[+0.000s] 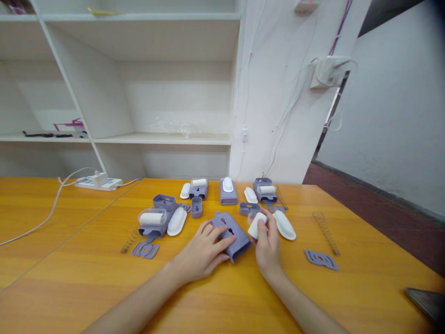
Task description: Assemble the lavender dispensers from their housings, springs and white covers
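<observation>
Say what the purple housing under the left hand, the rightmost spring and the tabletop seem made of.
The purple housing looks like matte moulded plastic, judging by its even colour and cut-out slots. The rightmost spring is probably brassy metal wire, from its thin coils; sheen unclear. The tabletop, faintly grained and slightly glossy, may be wood or laminate.

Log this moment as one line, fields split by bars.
Left hand: on purple housing | Right hand: holding white piece | Table, right side: coil spring, flat purple plate
</observation>
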`<act>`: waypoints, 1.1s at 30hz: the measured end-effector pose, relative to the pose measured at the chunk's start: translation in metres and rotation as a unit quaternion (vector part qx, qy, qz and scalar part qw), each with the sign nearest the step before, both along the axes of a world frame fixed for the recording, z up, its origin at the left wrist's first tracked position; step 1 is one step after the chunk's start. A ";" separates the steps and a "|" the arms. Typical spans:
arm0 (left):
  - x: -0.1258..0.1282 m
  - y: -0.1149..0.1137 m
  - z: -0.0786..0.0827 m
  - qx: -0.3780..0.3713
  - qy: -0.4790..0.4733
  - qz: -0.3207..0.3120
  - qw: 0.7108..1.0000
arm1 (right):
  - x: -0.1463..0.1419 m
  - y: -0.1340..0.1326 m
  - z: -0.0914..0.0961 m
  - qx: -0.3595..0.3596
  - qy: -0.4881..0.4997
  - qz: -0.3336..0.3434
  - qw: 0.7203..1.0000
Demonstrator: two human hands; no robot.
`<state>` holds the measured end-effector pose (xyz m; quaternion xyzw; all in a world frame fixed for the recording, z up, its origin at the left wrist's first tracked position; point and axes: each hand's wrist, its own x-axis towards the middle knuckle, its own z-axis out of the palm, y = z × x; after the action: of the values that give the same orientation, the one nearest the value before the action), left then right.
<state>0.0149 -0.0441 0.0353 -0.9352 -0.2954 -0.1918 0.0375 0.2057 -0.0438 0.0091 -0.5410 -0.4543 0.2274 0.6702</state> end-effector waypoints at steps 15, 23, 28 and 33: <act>0.029 0.018 -0.026 0.079 -0.083 0.112 0.987 | 0.000 0.010 -0.008 -0.012 0.019 -0.005 1.000; 0.025 0.014 -0.018 0.061 -0.059 0.182 0.980 | 0.006 0.015 -0.018 -0.071 -0.048 0.034 0.996; 0.021 0.022 -0.026 0.053 -0.068 0.191 0.978 | 0.001 0.017 -0.017 -0.080 0.003 0.109 0.991; 0.019 0.027 -0.028 0.065 -0.073 0.200 0.975 | -0.006 0.017 -0.014 -0.062 0.023 0.153 0.986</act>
<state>0.0338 -0.0167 0.0075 -0.8363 -0.4650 -0.2668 0.1144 0.2002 -0.0265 -0.0047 -0.5001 -0.5012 0.3679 0.6027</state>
